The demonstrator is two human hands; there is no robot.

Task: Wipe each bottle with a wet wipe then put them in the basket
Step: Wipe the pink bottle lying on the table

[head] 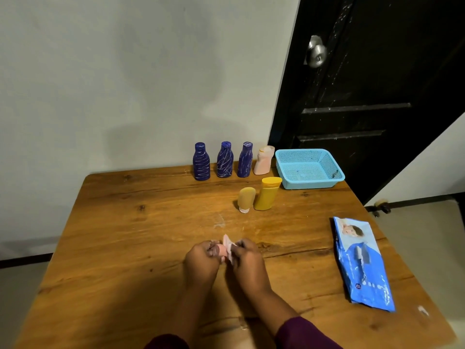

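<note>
My left hand [201, 258] grips a small pink bottle [222, 250] at the table's middle front. My right hand [247, 260] pinches a pale wet wipe [228, 244] against that bottle; most of the bottle is hidden by my fingers. Three dark blue bottles [201, 162] [224, 160] [245, 160] stand in a row at the back edge, with a pale pink bottle [263, 161] beside them. A yellow bottle [266, 193] and a smaller tan bottle [246, 199] stand in front. The blue mesh basket [285, 170] sits at the back right, holding no bottles.
A blue wet-wipe pack [362, 265] lies flat near the right edge of the wooden table [125, 235]. A dark door [364, 84] with a metal knob stands behind the basket. A white wall rises behind the table's far edge.
</note>
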